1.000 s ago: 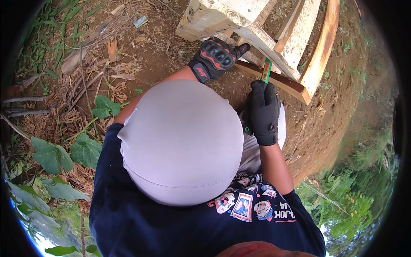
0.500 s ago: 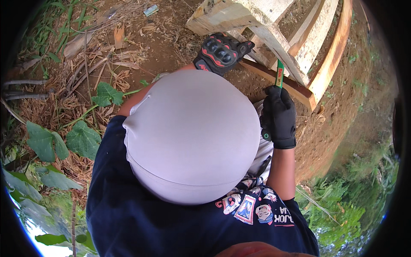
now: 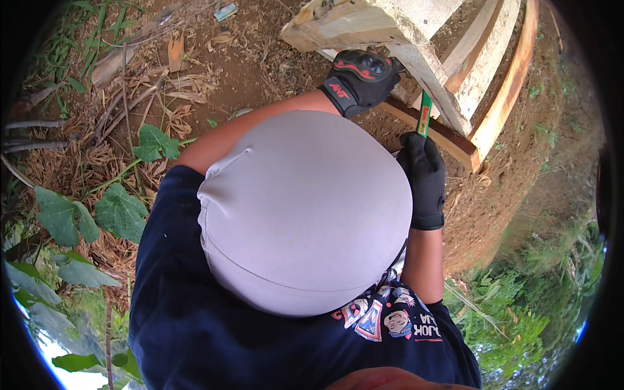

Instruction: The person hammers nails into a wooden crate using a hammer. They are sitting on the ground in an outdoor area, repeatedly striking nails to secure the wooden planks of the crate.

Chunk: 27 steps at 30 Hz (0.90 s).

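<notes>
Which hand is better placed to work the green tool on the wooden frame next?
The right, I think. The right hand holds the green tool with its tip up against the wooden frame. The left hand lies on the frame and holds no tool, probably steadying it.

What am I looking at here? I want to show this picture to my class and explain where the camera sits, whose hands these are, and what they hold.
The picture comes from a wide fisheye camera worn high on a person's head, looking straight down, so straight edges bend near the rim. The big pale grey dome in the middle is the person's own head covering, with a dark blue shirt below it. There is no machine: both hands wear black gloves. The left hand rests on a pale wooden frame standing on bare brown soil. The right hand holds a slim green tool against a wooden bar; what kind of tool is unclear. Dry leaves and green plants lie to the left.
</notes>
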Available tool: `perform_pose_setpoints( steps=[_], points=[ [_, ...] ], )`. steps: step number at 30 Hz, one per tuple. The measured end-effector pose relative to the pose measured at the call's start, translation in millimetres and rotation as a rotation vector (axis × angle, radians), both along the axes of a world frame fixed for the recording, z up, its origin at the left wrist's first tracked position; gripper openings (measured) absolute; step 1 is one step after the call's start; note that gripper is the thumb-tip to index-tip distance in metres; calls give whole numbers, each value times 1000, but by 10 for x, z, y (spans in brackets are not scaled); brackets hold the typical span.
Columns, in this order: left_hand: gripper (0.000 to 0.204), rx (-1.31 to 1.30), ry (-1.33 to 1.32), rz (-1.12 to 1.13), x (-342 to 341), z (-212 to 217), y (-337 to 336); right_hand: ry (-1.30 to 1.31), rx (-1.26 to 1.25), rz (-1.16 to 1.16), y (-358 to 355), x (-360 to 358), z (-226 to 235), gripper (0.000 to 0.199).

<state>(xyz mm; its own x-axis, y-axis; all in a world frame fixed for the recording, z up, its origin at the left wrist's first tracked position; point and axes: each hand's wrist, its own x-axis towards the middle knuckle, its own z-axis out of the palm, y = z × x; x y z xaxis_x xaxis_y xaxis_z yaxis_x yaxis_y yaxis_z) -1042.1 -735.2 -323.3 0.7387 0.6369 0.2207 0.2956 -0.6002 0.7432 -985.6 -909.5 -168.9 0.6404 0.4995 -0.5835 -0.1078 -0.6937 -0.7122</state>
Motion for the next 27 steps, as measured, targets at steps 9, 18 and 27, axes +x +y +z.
perform_pose_setpoints(
  steps=[9, 18, 27],
  points=[
    [27, -81, -54, 20, -19, 16, 17, -105, 38, -5, -64, -14, 34, 31],
    [29, -19, -65, -42, -43, -89, 78, -34, 1, 26, -49, -11, 74, 30],
    [31, -97, -8, -113, -92, -56, 121, 72, 66, -15, -47, 138, 55, 30]
  ],
)
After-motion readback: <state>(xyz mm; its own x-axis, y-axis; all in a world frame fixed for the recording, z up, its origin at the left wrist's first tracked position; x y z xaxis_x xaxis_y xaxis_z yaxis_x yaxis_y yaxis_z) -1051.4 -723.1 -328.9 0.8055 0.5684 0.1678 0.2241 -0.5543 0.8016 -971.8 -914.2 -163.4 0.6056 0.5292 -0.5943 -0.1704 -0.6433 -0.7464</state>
